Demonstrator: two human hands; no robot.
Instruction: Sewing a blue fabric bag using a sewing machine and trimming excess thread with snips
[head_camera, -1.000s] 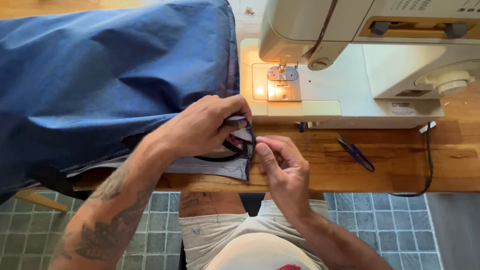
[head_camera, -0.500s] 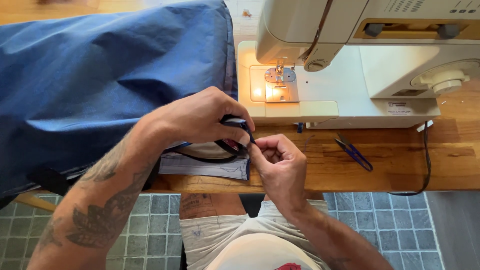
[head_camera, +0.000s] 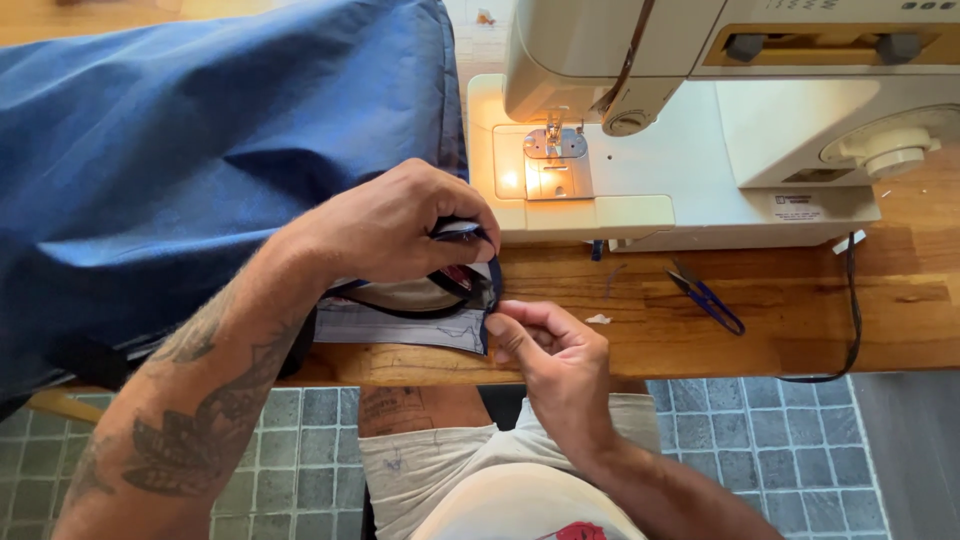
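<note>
Head view: left hand (head_camera: 385, 225) and right hand (head_camera: 550, 350) fingers pinch blue fabric (head_camera: 200, 140) edge; nothing under sewing machine (head_camera: 700, 120) needle yet.

The right hand (head_camera: 555, 365) has slid down from the dark folded edge (head_camera: 470, 285) to the fabric's lower corner at frame centre, pinching it.

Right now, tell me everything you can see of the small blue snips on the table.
The snips are small thread clippers with blue handles and short dark blades that look like metal. They lie flat and untouched on the wooden table, in front of the sewing machine, blades pointing up-left towards it. A black cord hangs to their right. Both hands are off to their left, at the blue fabric.
</note>
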